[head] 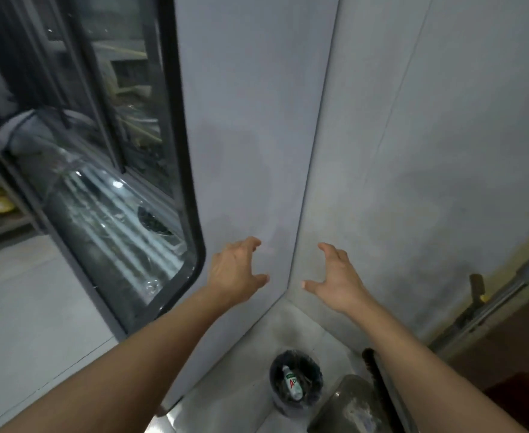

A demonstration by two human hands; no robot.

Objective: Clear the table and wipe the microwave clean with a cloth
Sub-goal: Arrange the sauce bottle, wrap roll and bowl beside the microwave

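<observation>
I see a window [100, 170] filling the left of the frame, with a wall corner [306, 182] running down the centre. Low in the frame, a bin [296, 381] sits at the corner's foot with a bottle [292, 382] inside. My left hand [235, 270] and right hand [338, 279] hang above it, either side of the corner.

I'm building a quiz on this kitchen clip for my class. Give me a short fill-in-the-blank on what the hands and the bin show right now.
1. Both hands, left hand and right hand, hold ____.
2. Inside the black bin on the floor lies a small ____.
3. The bin stands in the ____ where the two grey walls meet.

Missing words: nothing; bottle; corner
</observation>
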